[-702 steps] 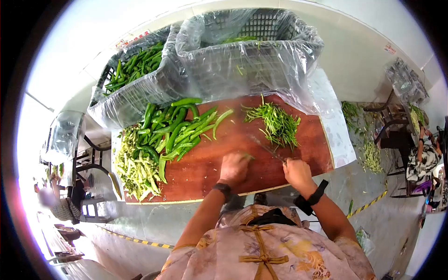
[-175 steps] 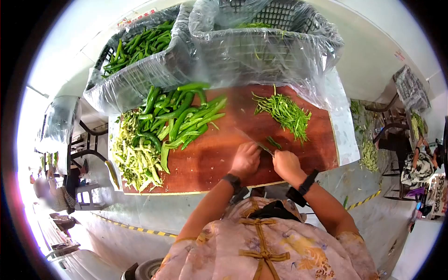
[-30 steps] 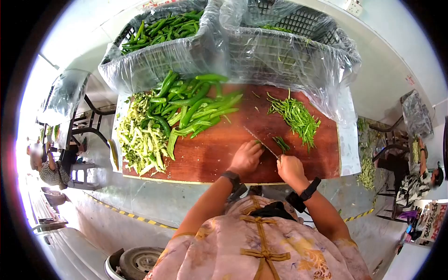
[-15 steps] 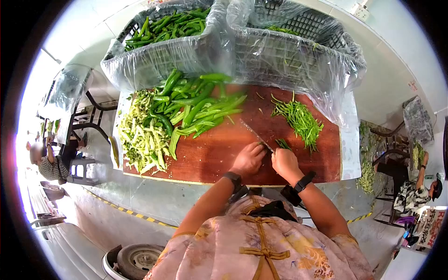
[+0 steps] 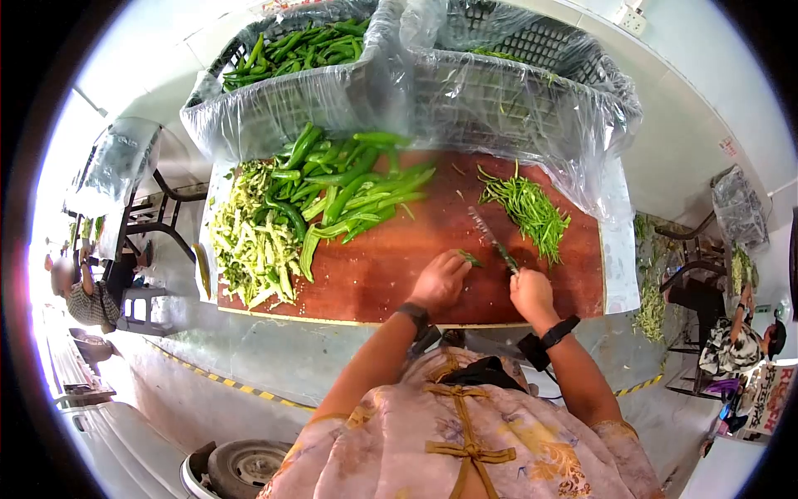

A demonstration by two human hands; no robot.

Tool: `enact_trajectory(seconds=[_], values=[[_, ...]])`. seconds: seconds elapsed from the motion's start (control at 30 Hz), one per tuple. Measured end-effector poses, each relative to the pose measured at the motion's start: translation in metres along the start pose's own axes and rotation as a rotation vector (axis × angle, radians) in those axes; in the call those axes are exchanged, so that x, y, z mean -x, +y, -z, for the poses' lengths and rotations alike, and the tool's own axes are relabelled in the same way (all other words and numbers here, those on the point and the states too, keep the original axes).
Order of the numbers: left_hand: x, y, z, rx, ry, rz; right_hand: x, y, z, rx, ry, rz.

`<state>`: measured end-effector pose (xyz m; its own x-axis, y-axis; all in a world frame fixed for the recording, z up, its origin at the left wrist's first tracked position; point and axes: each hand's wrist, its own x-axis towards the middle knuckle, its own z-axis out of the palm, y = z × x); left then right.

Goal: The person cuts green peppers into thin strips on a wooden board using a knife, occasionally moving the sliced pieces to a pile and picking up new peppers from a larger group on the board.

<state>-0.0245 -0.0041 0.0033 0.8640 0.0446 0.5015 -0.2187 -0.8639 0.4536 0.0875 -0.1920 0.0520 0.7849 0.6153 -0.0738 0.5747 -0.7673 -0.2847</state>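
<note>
My right hand (image 5: 532, 293) is closed around the handle of a knife (image 5: 492, 236), whose blade slants up and to the left over the board, with some green bits along it near the handle. My left hand (image 5: 440, 279) is curled on the board, its fingertips on a small piece of green pepper (image 5: 470, 259). Finely cut green pepper strips (image 5: 532, 214) lie in a pile beyond the knife. To the left are split and whole green peppers (image 5: 357, 183), beside a heap of pale pepper cores (image 5: 253, 237).
The brown board (image 5: 374, 283) lies on a table. Behind it stand two plastic-lined crates, the left crate (image 5: 283, 112) holding whole green peppers and the right crate (image 5: 524, 100) some green strips. A person (image 5: 91, 299) sits far left, another person (image 5: 731, 341) far right.
My right hand has moved the knife to the right, away from my left hand. A small pepper piece now shows at my left fingertips, which remain near the same spot.
</note>
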Motion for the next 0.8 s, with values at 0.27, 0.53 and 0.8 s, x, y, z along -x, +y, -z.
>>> enact_trajectory(seconds=[0.27,0.53,0.8], values=[[-0.002,-0.002,0.0,0.019,0.002,0.01,0.016,-0.023,0.014,-0.008,-0.065,0.134],[-0.004,-0.001,0.005,0.032,-0.009,-0.013,0.008,-0.03,0.003,0.005,-0.091,0.148],[-0.003,-0.005,0.0,0.039,-0.024,0.001,-0.036,-0.036,-0.001,0.055,0.008,0.104]])
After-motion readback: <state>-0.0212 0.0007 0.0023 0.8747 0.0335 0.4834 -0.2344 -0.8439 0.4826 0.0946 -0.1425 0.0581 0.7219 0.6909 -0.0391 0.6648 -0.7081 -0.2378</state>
